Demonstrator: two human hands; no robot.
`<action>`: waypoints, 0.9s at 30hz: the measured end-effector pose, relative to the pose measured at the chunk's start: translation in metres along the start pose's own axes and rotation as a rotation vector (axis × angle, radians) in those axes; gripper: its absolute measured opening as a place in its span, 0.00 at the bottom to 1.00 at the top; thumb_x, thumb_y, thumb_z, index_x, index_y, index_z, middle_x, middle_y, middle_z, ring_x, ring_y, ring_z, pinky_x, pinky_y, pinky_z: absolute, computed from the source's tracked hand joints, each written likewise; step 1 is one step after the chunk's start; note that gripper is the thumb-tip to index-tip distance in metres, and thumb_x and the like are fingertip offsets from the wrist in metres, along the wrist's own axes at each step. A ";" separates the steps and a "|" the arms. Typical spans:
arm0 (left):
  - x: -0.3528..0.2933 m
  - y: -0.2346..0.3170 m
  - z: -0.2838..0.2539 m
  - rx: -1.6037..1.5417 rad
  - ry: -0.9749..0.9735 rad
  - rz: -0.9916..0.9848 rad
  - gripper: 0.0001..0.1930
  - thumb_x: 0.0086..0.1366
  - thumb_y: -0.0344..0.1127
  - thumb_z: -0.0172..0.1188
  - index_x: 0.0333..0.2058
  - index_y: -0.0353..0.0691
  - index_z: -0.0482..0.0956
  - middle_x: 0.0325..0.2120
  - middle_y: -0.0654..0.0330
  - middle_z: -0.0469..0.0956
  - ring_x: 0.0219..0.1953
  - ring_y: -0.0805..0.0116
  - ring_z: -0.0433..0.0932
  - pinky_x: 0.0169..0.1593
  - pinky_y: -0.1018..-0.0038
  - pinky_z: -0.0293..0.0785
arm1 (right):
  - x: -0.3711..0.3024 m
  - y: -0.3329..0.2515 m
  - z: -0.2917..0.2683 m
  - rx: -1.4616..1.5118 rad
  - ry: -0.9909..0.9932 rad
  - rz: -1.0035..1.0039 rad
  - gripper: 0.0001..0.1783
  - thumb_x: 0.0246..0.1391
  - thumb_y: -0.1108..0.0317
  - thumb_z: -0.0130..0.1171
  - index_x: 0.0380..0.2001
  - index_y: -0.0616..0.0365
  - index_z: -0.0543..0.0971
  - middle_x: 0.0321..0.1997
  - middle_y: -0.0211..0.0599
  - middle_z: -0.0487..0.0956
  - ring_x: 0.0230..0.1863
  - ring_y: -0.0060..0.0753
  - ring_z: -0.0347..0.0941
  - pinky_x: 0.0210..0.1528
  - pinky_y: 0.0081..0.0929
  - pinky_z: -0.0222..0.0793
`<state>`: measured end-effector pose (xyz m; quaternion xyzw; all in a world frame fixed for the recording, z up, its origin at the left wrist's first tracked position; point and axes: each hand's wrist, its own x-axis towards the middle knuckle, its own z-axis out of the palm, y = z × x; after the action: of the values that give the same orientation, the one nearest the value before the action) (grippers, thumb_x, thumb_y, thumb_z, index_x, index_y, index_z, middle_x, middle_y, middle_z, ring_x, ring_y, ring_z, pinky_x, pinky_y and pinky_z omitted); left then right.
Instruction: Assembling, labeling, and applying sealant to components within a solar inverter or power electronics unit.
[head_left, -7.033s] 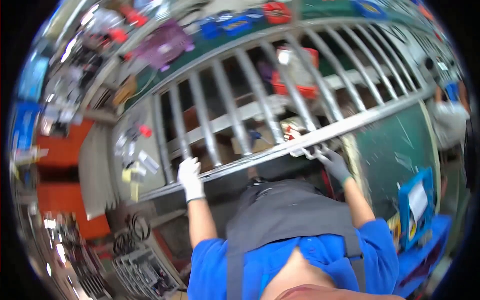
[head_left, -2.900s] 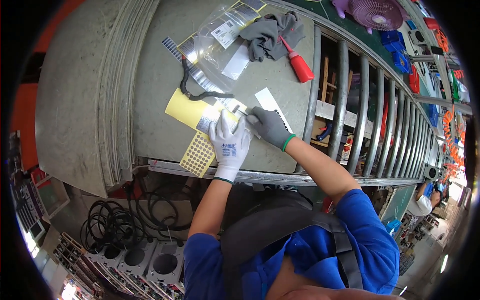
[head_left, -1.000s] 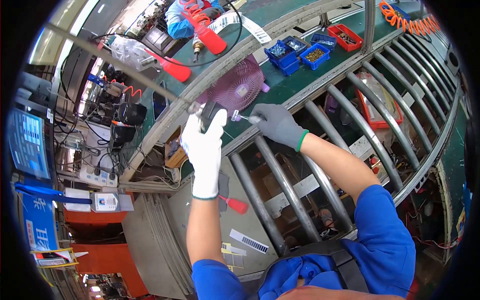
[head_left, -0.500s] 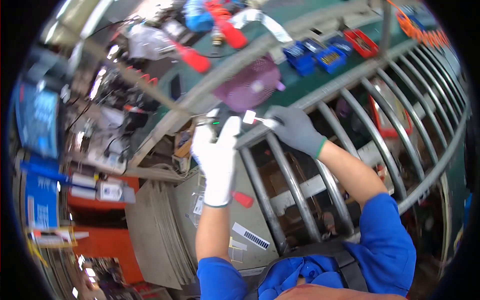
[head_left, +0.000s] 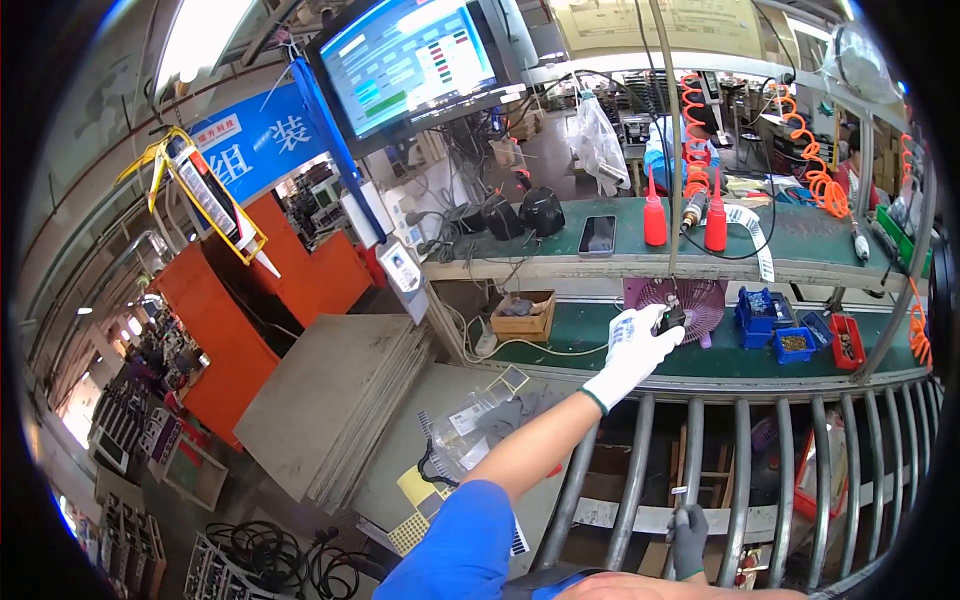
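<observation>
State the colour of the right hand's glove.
The glove is grey, seen in the head view.

Upr shelf (head_left: 630,236) | phone (head_left: 598,235), red btls (head_left: 655,222) | grey tbl (head_left: 450,388) | prob. rag (head_left: 503,418)

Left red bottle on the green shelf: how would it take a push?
The red bottle may tip if pushed high: it's upright with a tall, thin nozzle. Once down, it'd likely roll; it looks rounded. Weight unclear.
</observation>
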<state>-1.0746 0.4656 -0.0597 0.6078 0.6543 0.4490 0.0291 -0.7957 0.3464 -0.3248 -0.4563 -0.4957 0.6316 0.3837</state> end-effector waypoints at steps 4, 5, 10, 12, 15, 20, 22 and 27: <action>0.006 -0.009 -0.002 -0.081 -0.014 -0.006 0.20 0.57 0.47 0.69 0.44 0.40 0.81 0.31 0.54 0.83 0.31 0.64 0.83 0.37 0.67 0.76 | -0.039 -0.040 0.004 -0.014 0.058 -0.165 0.08 0.68 0.66 0.49 0.34 0.55 0.72 0.23 0.29 0.72 0.17 0.17 0.65 0.19 0.18 0.61; 0.005 -0.012 -0.004 -0.085 0.002 0.030 0.21 0.58 0.46 0.69 0.45 0.40 0.81 0.32 0.54 0.83 0.32 0.65 0.83 0.37 0.68 0.76 | -0.047 -0.045 0.007 -0.087 0.095 -0.207 0.07 0.68 0.67 0.50 0.34 0.56 0.72 0.23 0.28 0.72 0.19 0.16 0.64 0.21 0.18 0.60; -0.006 -0.031 -0.020 -0.256 -0.071 -0.031 0.32 0.58 0.47 0.69 0.57 0.36 0.74 0.47 0.49 0.82 0.44 0.60 0.83 0.46 0.66 0.79 | -0.077 -0.049 0.032 -0.228 0.317 -0.375 0.06 0.65 0.70 0.52 0.32 0.57 0.73 0.23 0.24 0.69 0.25 0.15 0.64 0.27 0.19 0.58; -0.018 -0.049 -0.027 -0.103 -0.002 0.039 0.35 0.58 0.48 0.68 0.60 0.36 0.72 0.52 0.47 0.79 0.47 0.56 0.83 0.51 0.65 0.77 | -0.088 -0.049 0.046 -0.280 0.320 -0.406 0.07 0.65 0.70 0.52 0.31 0.57 0.74 0.24 0.25 0.71 0.25 0.15 0.64 0.27 0.20 0.59; -0.056 -0.094 -0.030 -0.127 0.029 0.036 0.37 0.60 0.51 0.66 0.62 0.36 0.69 0.57 0.45 0.76 0.57 0.54 0.77 0.60 0.64 0.72 | -0.102 -0.054 0.071 -0.250 0.285 -0.348 0.07 0.64 0.71 0.54 0.31 0.61 0.76 0.23 0.26 0.72 0.24 0.15 0.67 0.25 0.18 0.61; -0.216 -0.200 -0.038 -0.255 -0.106 -0.246 0.34 0.66 0.48 0.61 0.64 0.32 0.65 0.57 0.41 0.74 0.62 0.52 0.73 0.63 0.63 0.69 | -0.110 -0.068 0.097 -0.217 0.179 -0.375 0.05 0.62 0.72 0.57 0.32 0.62 0.76 0.21 0.25 0.72 0.23 0.15 0.67 0.26 0.17 0.62; -0.302 -0.229 -0.053 -0.296 -0.229 -0.389 0.29 0.69 0.46 0.59 0.60 0.30 0.71 0.52 0.43 0.78 0.56 0.51 0.77 0.59 0.64 0.71 | -0.105 -0.072 0.101 -0.206 0.138 -0.366 0.05 0.62 0.72 0.57 0.32 0.62 0.76 0.21 0.25 0.72 0.24 0.15 0.68 0.27 0.18 0.63; -0.443 -0.242 -0.103 -0.509 -0.013 -0.868 0.21 0.68 0.38 0.61 0.54 0.29 0.74 0.45 0.51 0.81 0.46 0.66 0.81 0.49 0.69 0.77 | -0.088 -0.075 0.112 -0.256 -0.022 -0.367 0.06 0.62 0.71 0.58 0.34 0.63 0.76 0.26 0.28 0.75 0.28 0.18 0.70 0.31 0.19 0.66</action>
<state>-1.2061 0.0795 -0.3738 0.2561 0.7162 0.5370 0.3648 -0.8748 0.2497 -0.2241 -0.3967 -0.6507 0.4879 0.4256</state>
